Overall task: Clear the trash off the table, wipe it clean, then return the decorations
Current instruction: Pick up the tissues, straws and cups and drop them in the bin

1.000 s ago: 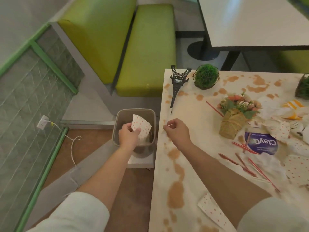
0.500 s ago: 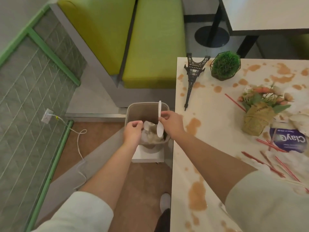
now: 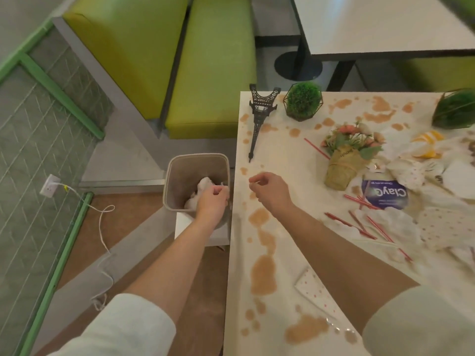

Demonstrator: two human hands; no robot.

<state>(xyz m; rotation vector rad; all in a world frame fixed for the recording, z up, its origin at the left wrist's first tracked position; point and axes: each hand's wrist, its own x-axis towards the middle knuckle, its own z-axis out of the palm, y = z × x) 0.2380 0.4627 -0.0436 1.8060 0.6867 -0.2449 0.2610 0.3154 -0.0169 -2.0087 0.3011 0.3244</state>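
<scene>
My left hand (image 3: 212, 201) hovers over the right side of the beige trash bin (image 3: 195, 156), fingers loosely curled, with nothing visible in them. White crumpled trash (image 3: 203, 185) lies inside the bin. Over the stained white table's (image 3: 282, 155) left edge, my right hand (image 3: 270, 191) is loosely curled and holds nothing. On the table lie red straws (image 3: 359, 224), crumpled dotted paper (image 3: 411, 173), a dotted napkin (image 3: 316, 291) and a blue wipes pack (image 3: 385, 196). The decorations are a black tower model (image 3: 259, 116), a grass ball (image 3: 303, 101), a flower bouquet (image 3: 347, 155) and a second plant (image 3: 455, 111).
Brown spill patches (image 3: 263, 276) run along the table's left side. The bin stands on a white block (image 3: 192, 232) beside the table. A green bench (image 3: 213, 73) is beyond it, another table (image 3: 385, 21) at the back right, and a white cable (image 3: 102, 227) trails on the floor.
My left hand dropped the dotted paper into the bin. My right hand carried a white spoon over the bin, let it go, and has moved back over the table edge, holding nothing.
</scene>
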